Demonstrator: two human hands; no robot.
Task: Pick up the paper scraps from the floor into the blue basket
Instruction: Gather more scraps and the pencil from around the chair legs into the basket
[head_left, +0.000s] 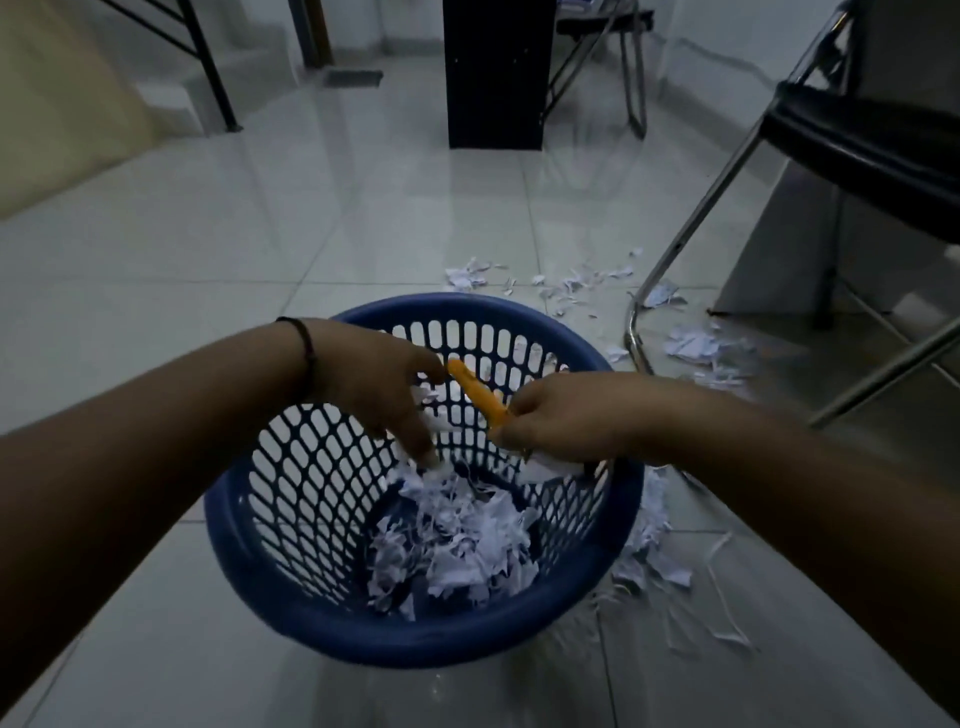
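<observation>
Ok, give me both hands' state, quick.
Left hand: fingers curled down over the basket, touching paper scraps; a firm hold cannot be told.
Right hand: closed on an orange tool and some white paper.

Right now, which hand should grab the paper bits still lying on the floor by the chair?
Probably the right hand. The loose scraps lie on the right of the blue basket, near the chair leg, the right hand's own side. It holds an orange tool, though. The left hand would need to cross over the basket.
</observation>
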